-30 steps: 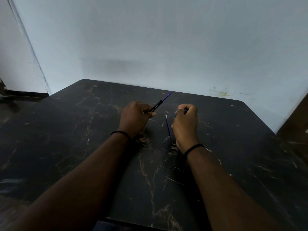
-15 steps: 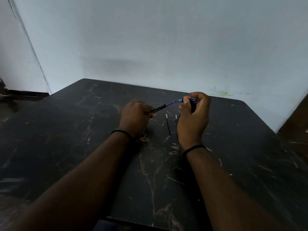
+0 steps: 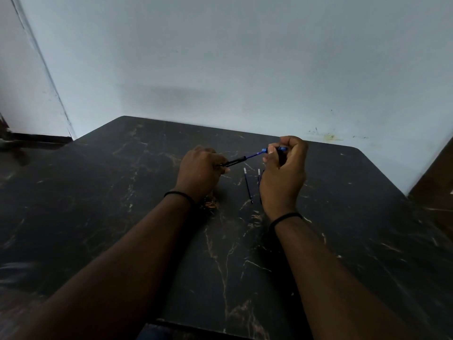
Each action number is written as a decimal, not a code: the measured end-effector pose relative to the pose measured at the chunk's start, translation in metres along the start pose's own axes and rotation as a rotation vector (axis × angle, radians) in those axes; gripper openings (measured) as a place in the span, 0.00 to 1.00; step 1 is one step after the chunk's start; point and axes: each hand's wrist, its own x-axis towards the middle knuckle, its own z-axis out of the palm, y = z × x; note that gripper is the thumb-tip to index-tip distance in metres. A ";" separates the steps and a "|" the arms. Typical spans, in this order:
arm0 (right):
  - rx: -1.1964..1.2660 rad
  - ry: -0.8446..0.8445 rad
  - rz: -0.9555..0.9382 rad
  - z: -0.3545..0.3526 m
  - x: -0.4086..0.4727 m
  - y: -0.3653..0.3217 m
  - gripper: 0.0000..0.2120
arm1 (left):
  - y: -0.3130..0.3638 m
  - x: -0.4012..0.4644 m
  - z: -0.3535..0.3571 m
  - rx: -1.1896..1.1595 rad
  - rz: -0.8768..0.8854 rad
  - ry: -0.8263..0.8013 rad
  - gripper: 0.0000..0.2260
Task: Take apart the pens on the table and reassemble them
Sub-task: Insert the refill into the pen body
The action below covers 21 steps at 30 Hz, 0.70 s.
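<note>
1. The table is a broad slab of dark, marble-patterned stone with pale veins and a smooth, faintly glossy face; it lies under both hands, against a plain matt wall.
2. The left hand has its fingers curled round the black pen barrel, a slim, hard cylinder with pale lettering that juts out past the thumb towards the right hand.
3. The right hand is raised, fingertips pinched narrowly on a small blue tip piece of shiny plastic.
4. A thin blue refill bridges the gap between barrel mouth and tip piece.
5. Two more thin refills lie loose on the table just below the right hand's fingers; a third dark piece may sit behind that hand, but I cannot tell.
6. The step in hand looks like fitting the tip over the refill, though it could equally be pulling apart. Next, the move calls for keeping both parts in line and sliding or twisting gently, since so thin a refill would bend.
</note>
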 end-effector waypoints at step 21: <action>-0.085 0.007 -0.026 -0.004 0.002 0.002 0.11 | -0.002 0.000 -0.001 0.009 0.009 -0.009 0.08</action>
